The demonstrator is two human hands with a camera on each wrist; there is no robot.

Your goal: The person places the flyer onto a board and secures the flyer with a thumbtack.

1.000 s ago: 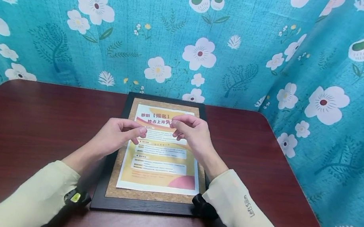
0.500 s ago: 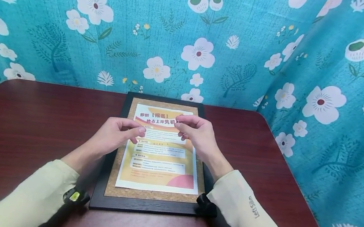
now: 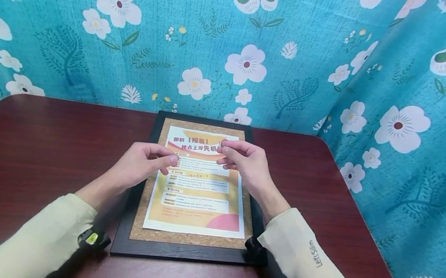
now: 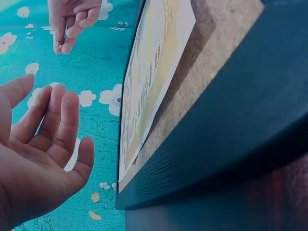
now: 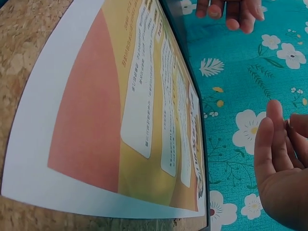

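The tiny object (image 5: 287,124) pinched in the right hand (image 3: 249,164), too small for me to identify, could slip from its fingertips; the left hand (image 3: 142,163), relaxed and empty, might nudge the smooth paper poster (image 3: 194,203) askew at mid-frame. Beneath lies speckled cork (image 3: 181,239), bordered by a black wood-grained frame (image 3: 186,253) on the glossy bench (image 3: 45,168).

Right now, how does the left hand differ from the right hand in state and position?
The left hand shows nothing between its fingers, while the right hand pinches a small thing, too tiny to identify. In the head view, the left hand is at the left edge of the printed sheet; the right hand is nearer the sheet's top right corner. Both are bare and come out of pale sleeves.
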